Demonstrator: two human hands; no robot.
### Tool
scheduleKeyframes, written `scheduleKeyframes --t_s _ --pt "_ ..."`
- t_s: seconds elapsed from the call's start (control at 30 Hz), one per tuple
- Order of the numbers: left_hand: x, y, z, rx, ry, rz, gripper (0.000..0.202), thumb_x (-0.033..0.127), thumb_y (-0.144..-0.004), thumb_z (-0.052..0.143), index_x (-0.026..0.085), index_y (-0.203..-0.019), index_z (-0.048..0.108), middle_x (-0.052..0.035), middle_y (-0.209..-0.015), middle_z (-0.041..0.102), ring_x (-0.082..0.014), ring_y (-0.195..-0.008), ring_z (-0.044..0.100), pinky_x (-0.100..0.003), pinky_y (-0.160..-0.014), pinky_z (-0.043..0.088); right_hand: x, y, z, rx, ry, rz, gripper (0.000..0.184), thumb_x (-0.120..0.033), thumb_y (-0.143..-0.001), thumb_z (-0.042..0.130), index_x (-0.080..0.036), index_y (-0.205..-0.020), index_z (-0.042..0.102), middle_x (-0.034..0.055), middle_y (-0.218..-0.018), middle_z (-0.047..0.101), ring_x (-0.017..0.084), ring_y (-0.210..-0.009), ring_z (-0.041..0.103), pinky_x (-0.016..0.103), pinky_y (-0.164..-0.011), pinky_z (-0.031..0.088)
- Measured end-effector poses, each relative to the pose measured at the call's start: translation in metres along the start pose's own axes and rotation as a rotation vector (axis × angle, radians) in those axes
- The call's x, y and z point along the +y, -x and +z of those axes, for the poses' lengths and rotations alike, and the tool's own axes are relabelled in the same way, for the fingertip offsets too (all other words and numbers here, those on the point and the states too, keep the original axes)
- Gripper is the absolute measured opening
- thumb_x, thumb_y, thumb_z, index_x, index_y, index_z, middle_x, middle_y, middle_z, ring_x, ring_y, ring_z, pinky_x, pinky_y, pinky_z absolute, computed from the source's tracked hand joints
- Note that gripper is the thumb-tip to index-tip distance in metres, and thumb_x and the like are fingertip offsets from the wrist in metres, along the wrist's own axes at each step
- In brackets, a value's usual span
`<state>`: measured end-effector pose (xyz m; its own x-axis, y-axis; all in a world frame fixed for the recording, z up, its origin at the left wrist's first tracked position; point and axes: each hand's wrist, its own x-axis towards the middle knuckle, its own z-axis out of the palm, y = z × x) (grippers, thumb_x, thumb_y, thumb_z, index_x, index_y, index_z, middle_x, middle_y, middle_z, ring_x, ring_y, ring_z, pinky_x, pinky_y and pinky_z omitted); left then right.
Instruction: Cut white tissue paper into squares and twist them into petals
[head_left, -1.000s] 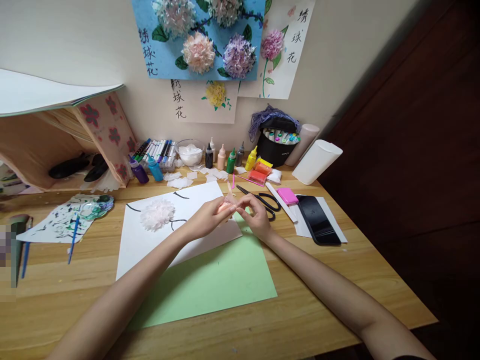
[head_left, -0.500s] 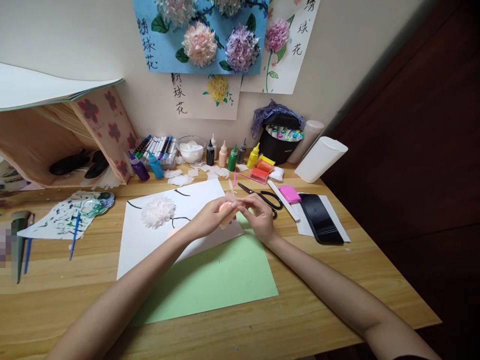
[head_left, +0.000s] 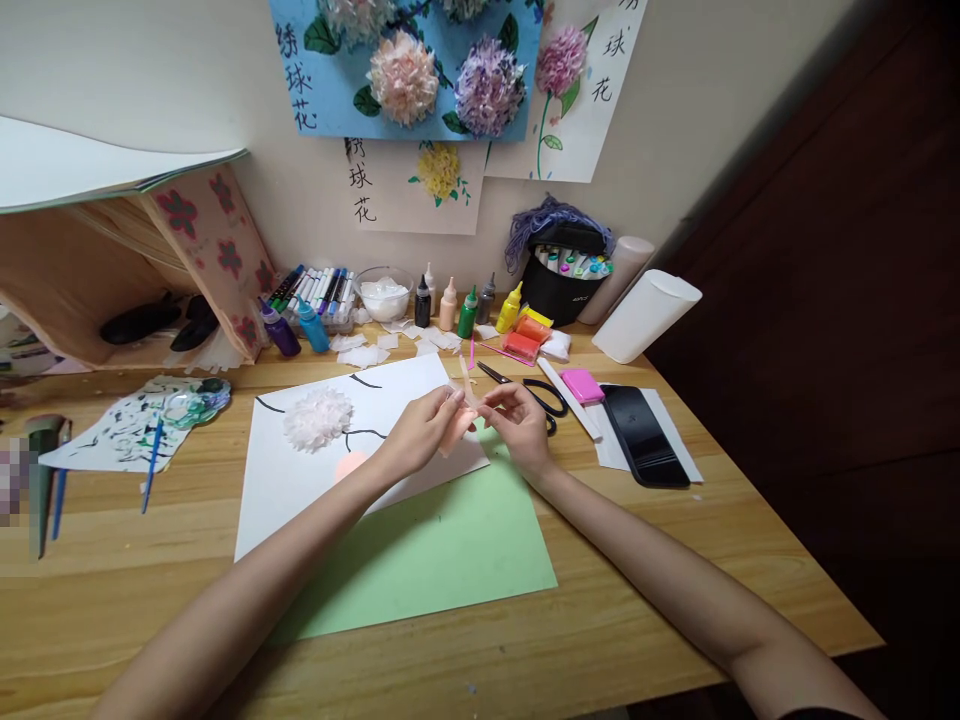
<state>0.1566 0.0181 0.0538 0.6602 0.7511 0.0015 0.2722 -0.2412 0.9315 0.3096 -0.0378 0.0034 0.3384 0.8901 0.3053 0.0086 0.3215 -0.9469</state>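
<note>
My left hand (head_left: pixel 420 435) and my right hand (head_left: pixel 519 420) meet above the far edge of a green sheet (head_left: pixel 442 545), both pinching a small piece of pale pink tissue paper (head_left: pixel 459 425) between their fingertips. A thin stick pokes up from the tissue between the hands. Just to the left lies a white sheet (head_left: pixel 300 480) with black drawn lines and a fluffy white tissue flower (head_left: pixel 318 419) stuck on it. A small pink piece (head_left: pixel 349 464) rests on that sheet by my left wrist.
Black scissors (head_left: pixel 536 390), a pink box (head_left: pixel 582 385) and a black phone (head_left: pixel 643 435) lie to the right. Paint bottles (head_left: pixel 457 305), markers, a bowl of tissue (head_left: pixel 384 295) and a black pen case (head_left: pixel 564 280) line the wall. A paint palette (head_left: pixel 191 403) and brush (head_left: pixel 151 455) sit left.
My hands shifted slightly and kept working the pink tissue; the tissue now hangs lower between the fingers. A pink piece shows on the white sheet by my left wrist.
</note>
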Motion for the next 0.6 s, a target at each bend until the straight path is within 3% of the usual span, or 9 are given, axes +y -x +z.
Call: scheduleKeyframes --t_s 0.17,0.3,0.47,0.6 --pt "0.0018 -0.0013 -0.004 0.047 -0.077 0.024 0.039 0.042 -0.091 0.036 0.015 -0.078 0.061 -0.0025 -0.077 0.062 -0.0159 -0.074 0.055 -0.025 -0.067 0.039 0.0004 -0.0008 -0.002 -0.152 0.117 0.022 0.02 -0.038 -0.081 0.062 -0.019 -0.074 0.058 0.0005 -0.071 0.057 0.014 -0.07 0.055 0.026 -0.066 0.045" --pt "0.0014 -0.0023 -0.0065 0.048 -0.025 0.035 0.035 0.041 -0.087 0.044 0.014 -0.078 0.065 -0.0027 -0.078 0.066 -0.0158 -0.075 0.057 -0.023 -0.068 0.039 -0.0006 0.0007 -0.0024 -0.161 0.196 0.006 0.021 -0.037 -0.083 0.06 -0.018 -0.075 0.057 0.0003 -0.072 0.054 0.013 -0.068 0.052 0.026 -0.064 0.042" --pt "-0.0029 -0.0042 -0.0071 0.139 0.063 -0.039 0.033 0.045 -0.076 0.059 0.012 -0.074 0.066 -0.0055 -0.075 0.068 -0.0158 -0.07 0.058 -0.023 -0.062 0.04 -0.0001 0.0003 -0.0029 -0.149 0.24 -0.032 0.025 -0.037 -0.089 0.05 -0.019 -0.072 0.053 -0.0011 -0.068 0.048 0.013 -0.064 0.047 0.026 -0.062 0.037" --pt "-0.0021 -0.0049 -0.0068 0.186 0.18 -0.084 0.036 0.046 -0.073 0.062 0.011 -0.072 0.066 -0.0072 -0.073 0.068 -0.0153 -0.067 0.058 -0.023 -0.059 0.04 -0.0004 0.0009 -0.0037 -0.218 0.267 -0.046 0.03 -0.036 -0.094 0.039 -0.02 -0.071 0.051 -0.0013 -0.066 0.047 0.013 -0.065 0.046 0.027 -0.065 0.036"
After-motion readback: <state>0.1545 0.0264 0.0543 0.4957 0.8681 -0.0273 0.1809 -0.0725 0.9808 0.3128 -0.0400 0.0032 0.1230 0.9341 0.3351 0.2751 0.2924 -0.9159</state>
